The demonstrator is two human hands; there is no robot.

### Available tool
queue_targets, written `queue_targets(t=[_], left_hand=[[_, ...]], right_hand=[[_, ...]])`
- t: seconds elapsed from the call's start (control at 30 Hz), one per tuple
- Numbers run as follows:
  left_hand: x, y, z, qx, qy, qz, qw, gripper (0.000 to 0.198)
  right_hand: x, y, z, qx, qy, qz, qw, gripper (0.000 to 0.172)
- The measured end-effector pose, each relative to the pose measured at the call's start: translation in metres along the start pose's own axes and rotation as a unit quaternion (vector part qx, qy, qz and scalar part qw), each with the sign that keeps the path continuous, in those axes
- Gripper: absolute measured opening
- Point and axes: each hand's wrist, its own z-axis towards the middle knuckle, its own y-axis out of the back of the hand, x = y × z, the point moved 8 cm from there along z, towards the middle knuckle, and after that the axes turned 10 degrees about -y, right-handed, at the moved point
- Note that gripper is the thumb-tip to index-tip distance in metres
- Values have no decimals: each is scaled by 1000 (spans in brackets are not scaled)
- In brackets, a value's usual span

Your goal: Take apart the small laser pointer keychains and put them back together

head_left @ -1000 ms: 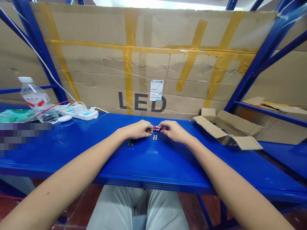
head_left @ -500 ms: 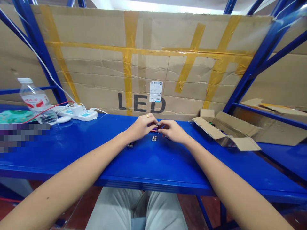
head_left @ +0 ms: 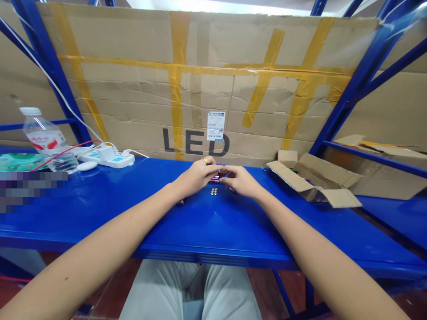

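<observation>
A broad cardboard sheet (head_left: 133, 98), printed LED and crossed with yellow tape, is standing behind a blue table (head_left: 213, 240). On the table's right side an open carton (head_left: 333, 175) is resting with its flaps spread outward. At the far left a clear bottle (head_left: 46, 142) with a white cap is standing near a white power strip (head_left: 116, 158). The left hand (head_left: 200, 174) and the right hand (head_left: 242, 181) are meeting above the table's middle, fingers bent inward and fingertips coming close together. The left fingers are reaching across the top of a small red-and-purple item (head_left: 214, 178), while the right thumb and forefinger are curving beside it; whether either hand is actually pinching it I cannot tell, since the fingers are partly hiding it. The item is sitting between the two hands. A small dark object (head_left: 182, 202) is lying near the left wrist, mostly covered. Just in front of the item, a tight cluster of shiny discs (head_left: 214, 191) is lying on the table. A gold ring (head_left: 205, 160) is circling a left finger.
</observation>
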Motion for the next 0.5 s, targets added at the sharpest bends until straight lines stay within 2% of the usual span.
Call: queue_targets(t=[0.1,0.17,0.3,0.5], left_hand=[[1,9,1,-50,14,-12,999,20],[-2,10,3,-56,15,-25,998,17],[-11,6,6,-23,-1,-50,998,16],[-15,1,6,17,-37,-35,999,20]], right_hand=[[-2,2,1,-23,26,-47,998,18],[-4,1,2,-18,33,-52,998,19],[-4,-5,2,14,28,-14,999,19],[-3,-7,-1,51,-33,74,995,16]])
